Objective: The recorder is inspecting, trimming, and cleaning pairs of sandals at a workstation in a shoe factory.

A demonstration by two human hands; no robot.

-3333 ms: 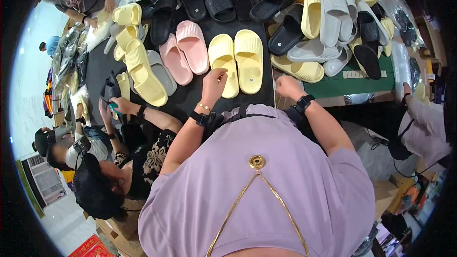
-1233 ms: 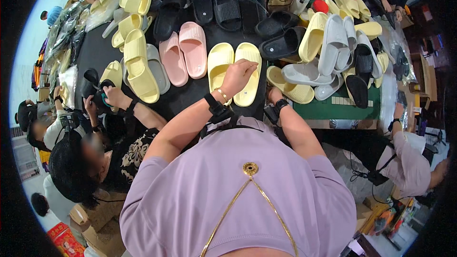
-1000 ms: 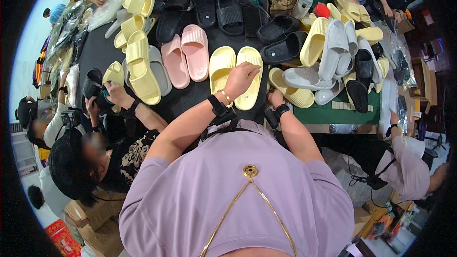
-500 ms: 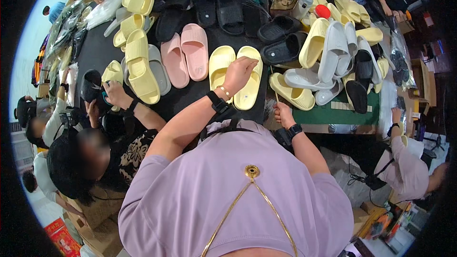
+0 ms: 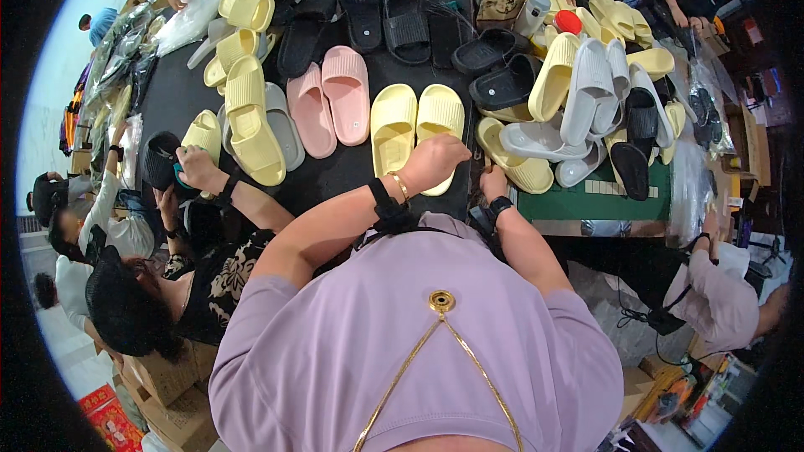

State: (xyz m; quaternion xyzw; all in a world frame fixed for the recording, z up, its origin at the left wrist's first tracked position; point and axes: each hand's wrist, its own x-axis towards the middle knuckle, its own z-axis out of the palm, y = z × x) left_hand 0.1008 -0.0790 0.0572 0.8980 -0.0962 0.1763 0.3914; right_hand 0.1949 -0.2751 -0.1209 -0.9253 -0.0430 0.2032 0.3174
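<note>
Since half a second earlier, the left hand (image 5: 435,161) has drawn back toward the wearer over a pair of pale-yellow, ribbed-strap foam slides (image 5: 440,107), uncovering more of the right slide's strap. The pair lies side by side at the wearer's twelve o'clock on the black-covered counter (image 5: 332,182). That hand is loosely curled above the right slide; any hold is hidden. At one o'clock, the right hand (image 5: 492,186), slightly farther forward, is mostly closed; I cannot tell whether it holds anything.

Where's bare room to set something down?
Black table: between pink pair, yellow pair and left forearm. Green mat: strip left of the pale tiles. Crowded: slipper pile at right; left hand over yellow pair.
</note>
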